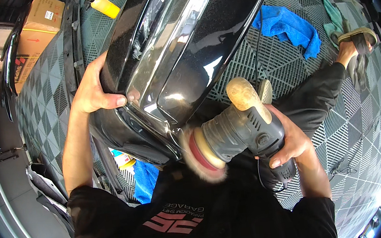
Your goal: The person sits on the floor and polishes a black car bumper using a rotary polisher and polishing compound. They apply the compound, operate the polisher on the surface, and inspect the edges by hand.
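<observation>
This is a car detailing workshop or garage. The floor (287,56) is laid with grey interlocking plastic grid tiles, the kind used in wash and polish bays. A glossy black car body panel (181,35) is being worked with a powered polishing machine (239,132). Blue microfibre cloths (290,25), a yellow bottle (105,6) and a cardboard box (37,33) lie about.

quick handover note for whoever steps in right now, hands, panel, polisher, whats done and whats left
Left hand: gripping the edge of the glossy black car panel, steadying it.
Right hand: closed on the grey polisher, whose blurred pad is at the panel's lower edge.
Nearby on the tiled floor: blue cloth, yellow bottle.
Done: the upper panel looks shiny.
Left: the lower edge, probably; I cannot tell how much.
</observation>
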A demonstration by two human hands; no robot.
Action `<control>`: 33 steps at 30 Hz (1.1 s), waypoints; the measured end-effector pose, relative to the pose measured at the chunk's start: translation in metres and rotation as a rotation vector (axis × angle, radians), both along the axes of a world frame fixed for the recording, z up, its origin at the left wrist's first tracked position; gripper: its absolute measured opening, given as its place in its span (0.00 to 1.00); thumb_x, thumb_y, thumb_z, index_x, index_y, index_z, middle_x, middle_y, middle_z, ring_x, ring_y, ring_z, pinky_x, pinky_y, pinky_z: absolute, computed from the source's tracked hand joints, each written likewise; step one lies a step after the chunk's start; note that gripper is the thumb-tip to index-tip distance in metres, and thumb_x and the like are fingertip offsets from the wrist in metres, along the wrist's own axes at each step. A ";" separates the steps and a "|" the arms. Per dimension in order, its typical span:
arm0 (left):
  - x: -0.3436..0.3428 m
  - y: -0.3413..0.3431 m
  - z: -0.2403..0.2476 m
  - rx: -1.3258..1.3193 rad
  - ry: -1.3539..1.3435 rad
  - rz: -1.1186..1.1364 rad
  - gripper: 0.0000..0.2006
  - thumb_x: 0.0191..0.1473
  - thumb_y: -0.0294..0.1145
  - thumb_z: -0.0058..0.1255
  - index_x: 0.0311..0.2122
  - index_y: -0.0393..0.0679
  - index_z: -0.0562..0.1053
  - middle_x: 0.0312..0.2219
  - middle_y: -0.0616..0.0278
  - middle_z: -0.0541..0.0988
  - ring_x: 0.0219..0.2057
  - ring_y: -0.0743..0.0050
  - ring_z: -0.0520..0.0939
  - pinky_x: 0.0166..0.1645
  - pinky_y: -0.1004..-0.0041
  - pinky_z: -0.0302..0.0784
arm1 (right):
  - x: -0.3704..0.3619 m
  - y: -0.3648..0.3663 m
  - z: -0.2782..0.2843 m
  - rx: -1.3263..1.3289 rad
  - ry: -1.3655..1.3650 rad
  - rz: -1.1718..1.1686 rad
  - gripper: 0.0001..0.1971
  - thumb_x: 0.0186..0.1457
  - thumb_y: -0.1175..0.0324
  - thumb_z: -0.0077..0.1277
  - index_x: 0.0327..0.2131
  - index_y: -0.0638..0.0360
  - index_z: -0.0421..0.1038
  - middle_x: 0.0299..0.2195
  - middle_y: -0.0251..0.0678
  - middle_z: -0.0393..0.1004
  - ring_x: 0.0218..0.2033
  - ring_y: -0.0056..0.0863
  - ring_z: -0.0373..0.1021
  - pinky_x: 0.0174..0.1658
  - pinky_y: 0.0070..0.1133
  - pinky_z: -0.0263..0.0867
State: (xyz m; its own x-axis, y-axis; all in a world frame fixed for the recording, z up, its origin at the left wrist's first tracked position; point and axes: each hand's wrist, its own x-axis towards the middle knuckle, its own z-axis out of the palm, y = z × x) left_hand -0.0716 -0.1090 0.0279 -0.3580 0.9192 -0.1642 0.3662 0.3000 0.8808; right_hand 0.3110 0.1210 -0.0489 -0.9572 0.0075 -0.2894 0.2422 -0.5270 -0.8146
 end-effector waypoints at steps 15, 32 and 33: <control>0.014 0.014 0.004 -0.010 -0.166 -0.002 0.47 0.28 0.38 0.68 0.58 0.30 0.63 0.47 0.57 0.76 0.47 0.70 0.76 0.56 0.71 0.70 | 0.006 0.002 0.009 0.067 0.018 -0.048 0.61 0.24 0.66 0.77 0.63 0.70 0.49 0.55 0.42 0.66 0.57 0.30 0.62 0.62 0.29 0.53; 0.015 0.014 -0.003 0.027 -0.018 -0.021 0.49 0.25 0.40 0.68 0.58 0.30 0.65 0.46 0.57 0.77 0.47 0.70 0.76 0.57 0.72 0.67 | 0.007 0.009 0.016 0.324 0.119 0.053 0.61 0.24 0.64 0.77 0.63 0.70 0.50 0.54 0.43 0.67 0.56 0.32 0.63 0.61 0.28 0.54; 0.015 0.014 -0.003 0.029 -0.034 -0.011 0.49 0.25 0.39 0.68 0.58 0.30 0.65 0.46 0.57 0.77 0.48 0.70 0.76 0.57 0.72 0.67 | 0.009 0.010 0.015 0.334 0.122 0.054 0.61 0.24 0.63 0.77 0.62 0.70 0.50 0.54 0.43 0.67 0.56 0.32 0.63 0.61 0.28 0.54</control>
State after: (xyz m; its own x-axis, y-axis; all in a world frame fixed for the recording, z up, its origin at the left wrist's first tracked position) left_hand -0.0570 -0.0955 0.0246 -0.3424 0.9276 -0.1493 0.3389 0.2701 0.9012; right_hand 0.3199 0.1313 -0.0336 -0.9861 0.0312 -0.1629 0.1525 -0.2157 -0.9645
